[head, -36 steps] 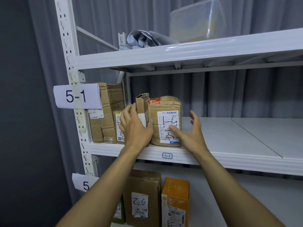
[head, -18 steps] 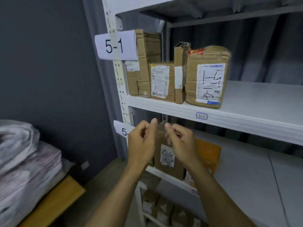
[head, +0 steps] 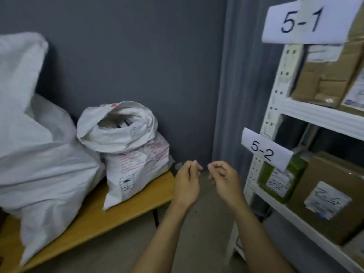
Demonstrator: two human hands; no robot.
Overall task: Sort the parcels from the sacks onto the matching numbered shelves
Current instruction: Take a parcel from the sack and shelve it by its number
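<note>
My left hand and my right hand hang side by side in mid-air, fingers loosely curled, holding nothing. To their left an open white sack with its rim rolled down stands on a low wooden bench; a parcel shows faintly inside. A larger white sack lies beside it. At the right, the white shelf rack carries tags 5-1 and 5-2. Brown boxes sit on the 5-1 shelf; a green parcel and a brown box sit on the 5-2 shelf.
A dark grey wall runs behind the sacks, with a grey curtain next to the rack. Bare floor lies between the bench and the rack, under my hands.
My hands left the parcel on the 5-1 shelf and dropped, fingers curling loosely. My view swung left and down from the shelf to the sacks on the bench.
</note>
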